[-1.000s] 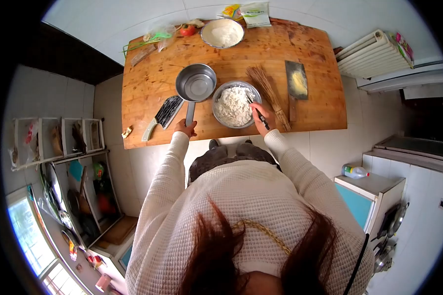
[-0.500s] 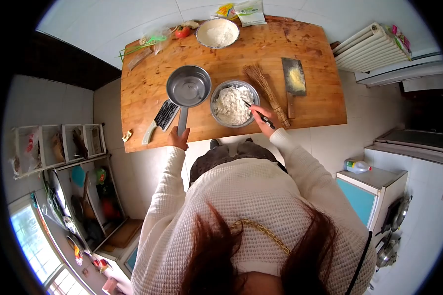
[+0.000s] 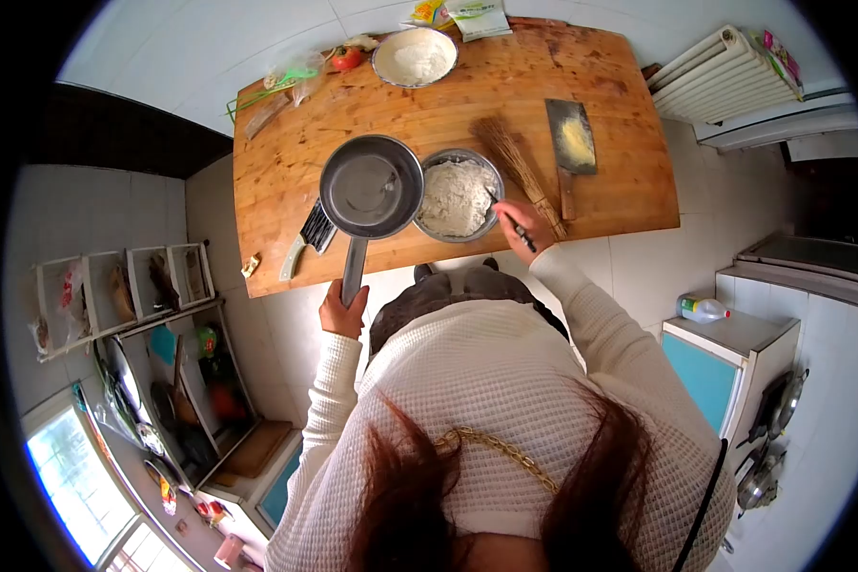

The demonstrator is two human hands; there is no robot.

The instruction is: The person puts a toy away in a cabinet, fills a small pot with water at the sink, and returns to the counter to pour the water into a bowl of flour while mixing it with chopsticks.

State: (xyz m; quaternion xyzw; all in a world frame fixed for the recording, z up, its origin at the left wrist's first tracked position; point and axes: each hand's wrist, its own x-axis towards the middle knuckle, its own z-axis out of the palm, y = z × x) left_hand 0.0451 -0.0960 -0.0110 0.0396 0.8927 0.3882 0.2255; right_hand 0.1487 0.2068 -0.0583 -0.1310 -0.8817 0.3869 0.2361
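Note:
My left hand is closed round the handle of a metal ladle; its wide round bowl overlaps the left rim of a flour bowl. White, lumpy flour fills that metal bowl near the table's front edge. In my right hand is a dark, thin utensil, its tip at the right side of the flour. A straw whisk broom lies just right of the bowl. Partly behind the ladle is a cleaver with a pale handle.
On the wooden table, a second bowl of flour stands at the back beside a tomato and packets. A flat blade with yellow crumbs lies at the right. A white radiator is beyond the table.
The ladle has risen toward the camera and moved slightly right, now overlapping the flour bowl's edge. My left hand has come nearer my body. The right hand remains at the flour bowl with the utensil.

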